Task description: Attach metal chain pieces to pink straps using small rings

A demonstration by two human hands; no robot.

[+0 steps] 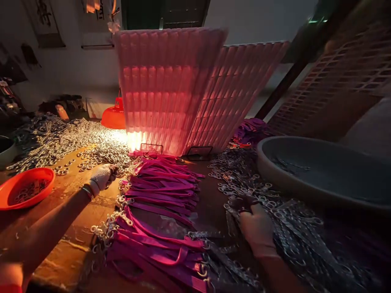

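Purple straps (166, 195) lie near the left hand (103, 176).

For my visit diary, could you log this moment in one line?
left hand: beside loose metal rings, grip unclear; right hand: at metal pieces, grip unclear; between hands: purple straps; red lamp: lit

Dim overall, with warm glare beneath the red lamp (112, 118), deep shadow lower right, blur upper right.

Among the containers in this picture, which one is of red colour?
The shallow bowl at the left, nearest the left hand. Only it is bright red; the wide basin at the right and the container at the left edge look greyish.
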